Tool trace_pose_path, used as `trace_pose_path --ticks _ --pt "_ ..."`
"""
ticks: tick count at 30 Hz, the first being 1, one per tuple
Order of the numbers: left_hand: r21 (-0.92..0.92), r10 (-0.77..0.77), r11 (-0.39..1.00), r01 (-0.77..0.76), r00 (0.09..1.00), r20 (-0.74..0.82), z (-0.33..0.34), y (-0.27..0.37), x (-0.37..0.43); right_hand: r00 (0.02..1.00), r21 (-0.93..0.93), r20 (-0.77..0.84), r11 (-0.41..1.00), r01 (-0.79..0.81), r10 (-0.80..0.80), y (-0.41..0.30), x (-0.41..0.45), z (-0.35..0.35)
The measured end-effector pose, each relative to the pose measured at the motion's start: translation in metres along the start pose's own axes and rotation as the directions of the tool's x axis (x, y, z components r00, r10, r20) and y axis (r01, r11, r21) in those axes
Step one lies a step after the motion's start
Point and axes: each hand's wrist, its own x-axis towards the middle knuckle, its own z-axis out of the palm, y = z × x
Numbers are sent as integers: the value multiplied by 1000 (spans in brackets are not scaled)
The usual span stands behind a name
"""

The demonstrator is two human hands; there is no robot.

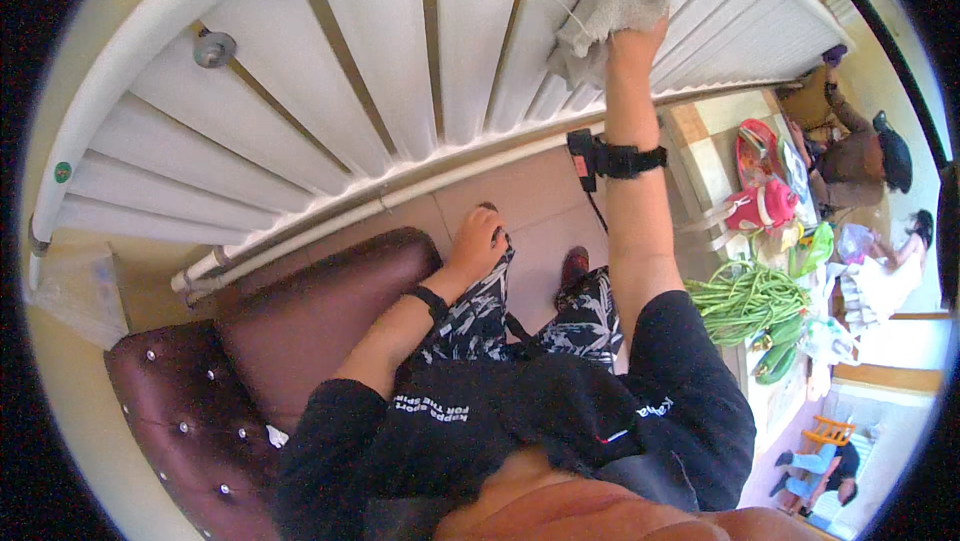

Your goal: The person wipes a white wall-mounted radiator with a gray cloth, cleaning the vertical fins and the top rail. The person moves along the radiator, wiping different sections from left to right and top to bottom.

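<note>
A white column radiator (480, 31) spans the top of the view. Against its columns on the right, my right hand (637, 42) presses a crumpled grey cloth (611, 16), which partly hides the fingers. That forearm wears a black strapped device (619, 155). My left hand (480, 241) rests at the knee of my black-and-white patterned trousers (476, 308), its fingers bent downward; whether they grip anything is not visible. A dark wristband (430, 303) circles the left wrist. On the radiator's left part sits a small round grey metal fitting (214, 50).
White pipes (420, 192) run below the radiator. A brown leather tufted seat (330, 308) stands at left. On the right, a table (694, 128) bears green beans (750, 297), cucumbers (776, 361) and a pink container (761, 205). Several other people are beyond; one person (855, 158) reaches toward the radiator's far end.
</note>
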Motion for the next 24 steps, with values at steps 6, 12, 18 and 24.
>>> trace_pose_path --ticks 6,12,18,24 --pt "-12 -29 999 30 999 43 -14 7 -1 880 -531 -25 752 391 -475 72 -42 8" --pt "-1 -52 999 52 999 11 -13 1 -3 979 -342 -103 931 129 -174 99 -108 11" --pt "4 -43 999 43 999 32 -16 10 4 962 -436 -94 858 -271 256 173 -208 -23" --pt "60 -88 995 85 995 41 -21 7 -2 971 -532 50 829 -174 236 112 -183 -9"
